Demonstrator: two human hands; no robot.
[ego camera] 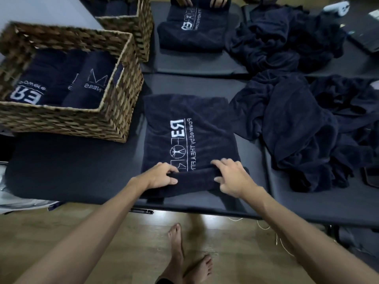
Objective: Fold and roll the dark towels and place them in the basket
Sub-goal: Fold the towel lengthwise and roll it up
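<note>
While the folded towel point(188, 128) lies flat on the desk point(71, 171), left hand point(162, 177) and right hand point(233, 177) each close their grip on its rolled near edge

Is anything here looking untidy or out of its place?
Only the loose heap of dark navy towels at the right of the black table, crumpled and unfolded. The flat logo towel and the rolled towels in the woven wicker basket look neat.

Glossy wooden floor point(82, 242) beneath dark padded tables point(71, 171), pale wall point(41, 11) beyond.
</note>
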